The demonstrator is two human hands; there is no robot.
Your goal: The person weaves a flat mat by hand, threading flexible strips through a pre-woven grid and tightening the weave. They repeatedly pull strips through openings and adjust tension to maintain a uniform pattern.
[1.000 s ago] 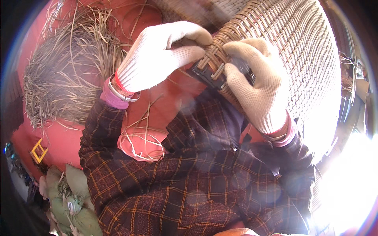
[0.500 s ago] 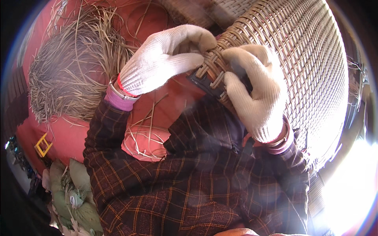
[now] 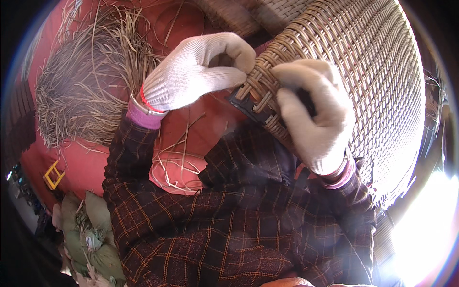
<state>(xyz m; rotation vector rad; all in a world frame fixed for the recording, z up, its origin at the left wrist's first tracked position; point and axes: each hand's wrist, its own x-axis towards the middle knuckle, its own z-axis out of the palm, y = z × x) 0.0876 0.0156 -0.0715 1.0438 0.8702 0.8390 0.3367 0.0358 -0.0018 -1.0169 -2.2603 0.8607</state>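
A large woven wicker piece fills the upper right, its thick wrapped edge slanting down to a corner with a flat black frame strip. My left hand, in a white knitted glove, pinches thumb against curled fingers right beside that edge. Whatever lies between those fingertips is hidden. My right hand, gloved the same way and slightly blurred, hovers over the weave near the corner. Its fingers are bent, a gap shows between them and the thumb, and no strand is visible there.
A big bundle of loose flat strands lies at the left on a red surface. A few loose strips rest near my lap. Beyond are a yellow frame-shaped item, green cloth-like bundles and another woven piece.
My left fingers have drawn together and slightly back from the wrapped edge. My right hand has shifted a little to the right and down, uncovering more of the weave at the corner.
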